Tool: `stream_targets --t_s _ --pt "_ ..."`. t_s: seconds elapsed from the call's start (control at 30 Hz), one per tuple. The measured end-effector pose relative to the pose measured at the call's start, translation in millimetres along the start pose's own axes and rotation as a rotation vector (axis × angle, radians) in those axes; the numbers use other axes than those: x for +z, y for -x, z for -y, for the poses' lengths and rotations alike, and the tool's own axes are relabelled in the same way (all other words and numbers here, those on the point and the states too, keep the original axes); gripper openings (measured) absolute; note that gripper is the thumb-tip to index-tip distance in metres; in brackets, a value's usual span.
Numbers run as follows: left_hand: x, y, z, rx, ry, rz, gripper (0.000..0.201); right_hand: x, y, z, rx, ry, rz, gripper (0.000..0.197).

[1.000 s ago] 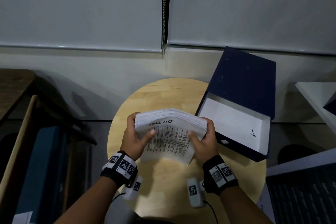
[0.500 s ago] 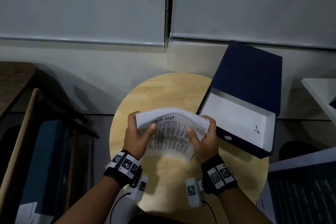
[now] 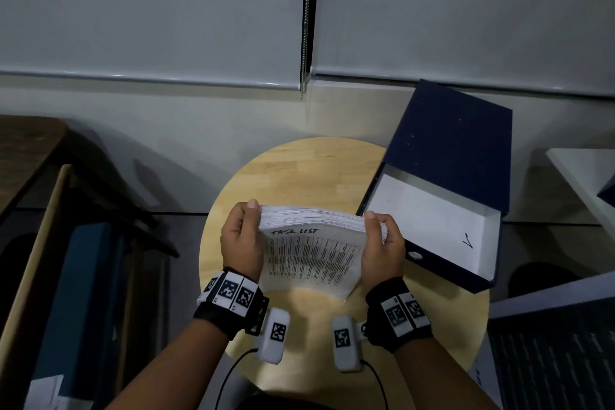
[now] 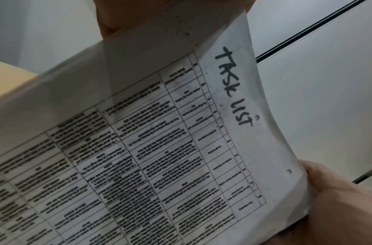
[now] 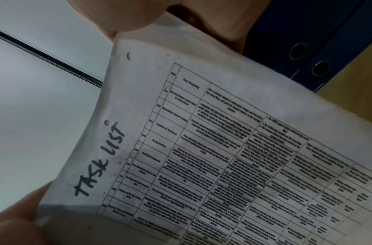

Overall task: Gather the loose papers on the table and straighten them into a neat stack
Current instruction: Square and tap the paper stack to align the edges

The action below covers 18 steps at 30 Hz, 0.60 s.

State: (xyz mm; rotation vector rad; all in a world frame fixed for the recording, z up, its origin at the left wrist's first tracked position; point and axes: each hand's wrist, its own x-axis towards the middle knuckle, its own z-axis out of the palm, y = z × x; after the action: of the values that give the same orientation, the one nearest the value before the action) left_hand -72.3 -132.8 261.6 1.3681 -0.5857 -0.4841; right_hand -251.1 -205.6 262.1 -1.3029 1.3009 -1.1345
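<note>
A thick stack of white papers (image 3: 312, 253), its front sheet a printed table headed "TASK LIST", stands tilted over the round wooden table (image 3: 299, 173). My left hand (image 3: 244, 230) grips its left edge and my right hand (image 3: 379, 236) grips its right edge, with fingertips of both over the top edge. The top edges fan slightly. In the left wrist view the front sheet (image 4: 160, 149) fills the frame, with my left hand (image 4: 160, 13) at the top. The right wrist view shows the same sheet (image 5: 223, 149) under my right hand (image 5: 122, 15). Whether the stack's bottom edge touches the table is unclear.
An open navy box file (image 3: 459, 150) with a white inside lies on the table's right side, close to my right hand. Dark wooden furniture (image 3: 30, 150) stands to the left, and a white shelf (image 3: 585, 173) to the right. Closed blinds and a wall lie behind.
Both thumbs have come off the front sheet. The hands now clasp the stack's side edges, and the stack sits a little squarer between them.
</note>
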Motion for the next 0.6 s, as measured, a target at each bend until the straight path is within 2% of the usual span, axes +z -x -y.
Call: stream_targets --t_s 0.07,0.2,0.3,0.4,0.5,0.6 --pt "-1.5 2.1 0.5 0.026 0.005 0.026 0.041 -2.2 0.3 -1.7 -0.039 -0.016 0.042 0.039" --pt "-12.4 3.6 10.3 0.113 -0.035 0.13 0.068 -13.7 1.7 -8.3 -0.063 0.07 0.229 0.05" --pt "-21.1 6.4 17.2 0.094 -0.023 0.241 0.074 -21.8 2.6 -12.2 -0.042 0.109 0.297 0.043" --pt "-26.7 12.0 21.7 0.14 -0.131 0.316 0.068 -24.2 2.2 -13.2 -0.048 0.121 0.267 0.037" --pt "-24.5 13.6 21.9 0.214 -0.304 0.26 0.043 -21.6 3.9 -14.7 -0.11 0.141 0.233 0.039" --pt "-17.8 9.2 22.5 0.163 -0.296 0.201 0.03 -17.0 8.0 -16.9 -0.135 0.125 0.201 0.035"
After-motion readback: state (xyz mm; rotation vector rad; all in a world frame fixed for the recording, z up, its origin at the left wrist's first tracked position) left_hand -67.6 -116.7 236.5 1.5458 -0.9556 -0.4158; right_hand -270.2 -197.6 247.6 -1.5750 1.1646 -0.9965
